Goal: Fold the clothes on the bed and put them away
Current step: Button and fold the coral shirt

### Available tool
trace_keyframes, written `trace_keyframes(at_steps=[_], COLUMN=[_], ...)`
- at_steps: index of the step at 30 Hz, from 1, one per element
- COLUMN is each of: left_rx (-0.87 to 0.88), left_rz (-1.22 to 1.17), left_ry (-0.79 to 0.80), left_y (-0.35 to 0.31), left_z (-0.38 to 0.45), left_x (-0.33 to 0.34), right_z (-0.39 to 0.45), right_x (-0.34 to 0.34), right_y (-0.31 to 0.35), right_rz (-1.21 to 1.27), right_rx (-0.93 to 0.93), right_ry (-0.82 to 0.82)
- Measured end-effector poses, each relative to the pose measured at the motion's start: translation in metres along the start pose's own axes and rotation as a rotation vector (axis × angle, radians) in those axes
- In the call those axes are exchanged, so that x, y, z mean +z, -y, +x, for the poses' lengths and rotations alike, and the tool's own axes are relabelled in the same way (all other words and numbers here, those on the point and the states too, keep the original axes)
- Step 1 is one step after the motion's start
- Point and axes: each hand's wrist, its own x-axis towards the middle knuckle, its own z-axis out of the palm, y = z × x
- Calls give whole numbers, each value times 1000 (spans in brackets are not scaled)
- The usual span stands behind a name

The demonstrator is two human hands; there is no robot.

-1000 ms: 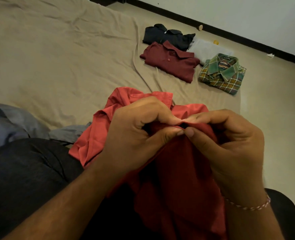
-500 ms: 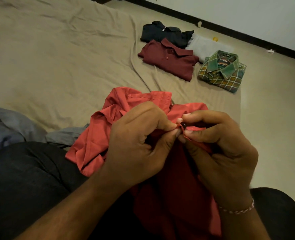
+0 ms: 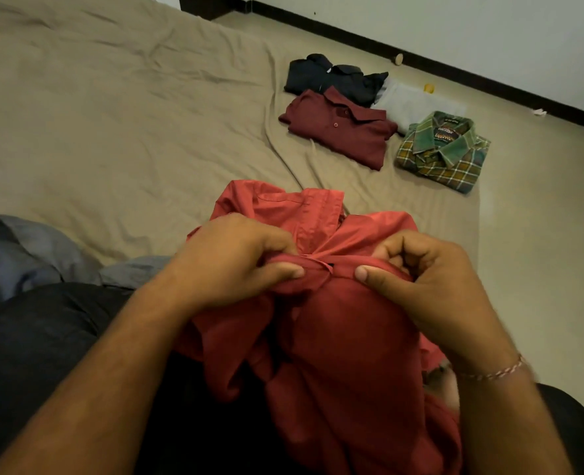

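1. Both hands have drawn apart since the earlier frames: left hand [image 3: 239, 265] and right hand [image 3: 431, 279] were fingertip to fingertip at a button, now each pinches the red shirt [image 3: 335, 337] on its own side of the placket, thumbs on top, fingers curled under the cloth. Shirt sits in the lap, collar end spilling onto the bed [image 3: 112, 114].
2. Bed: tan sheet, matte, soft creases, one long ridge running toward the folded stack.
3. Red shirt: thin woven cotton by the look, limp, bunched, no stiffness; stitched collar and placket are the only firm lines.
4. Grey garment [image 3: 19, 255]: crumpled at the person's left, touching the dark trousers, not yet folded.
5. Folded stack, well apart from the hands: maroon polo [image 3: 345, 135], flat rectangle, knit look; dark shirt [image 3: 331, 77] behind it; pale grey piece [image 3: 417, 104] just beside; green plaid shirt [image 3: 445, 152], crisp collar, label showing.
6. Small round bits on the floor [image 3: 558, 217] by the skirting, too small to name.
7. Risk: pulling the two sides apart could pop the button open, since the hold is only a pinch.
8. Risk: limp cloth bunched in the lap likely folds crooked unless laid flat first.
9. Risk: sleeves are buried in the bunch, could get trapped inside the fold.
10. Risk: spreading the shirt forward could rumple the sheet ridge and nudge the stack.
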Motion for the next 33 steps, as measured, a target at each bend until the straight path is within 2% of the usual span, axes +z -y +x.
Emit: trace_keyframes(at_steps=[3,6,11,13,15,17,20,22,28,31,33], left_rx=[-106,-123,-184,-261,-288,-229,-103,-62,137,137,111], left_rz=[-175,-190,-101,-50,15,65,47,-15,28,-50,-84], left_ry=[-44,-181,-573,-732,-828,-849,-844,-850,-813,-828,-854], left_y=[21,33,32,29,27,21,1,-17,-57,-65,-66], left_z=[-9,-12,-12,-11,-11,-10,-10,-9,-8,-9,-10], left_x=[-18,-32,-31,-30,-29,-26,-18,-13,-2,-5,-8], right_z=[9,16,19,18,16,13,8,6,-2,-4,-5], right_x=[-12,-22,-28,-28,-26,-22,-13,-9,0,4,5], right_y=[1,2,1,1,4,8,19,28,47,55,57], right_rz=[39,90,191,207,236,269,322,327,392,537,547], right_rx=[10,4,67,80,70,43,19,17,26,50,43], right_ry=[47,67,87,23,-82,-143,-151,-130,-85,-67,-84])
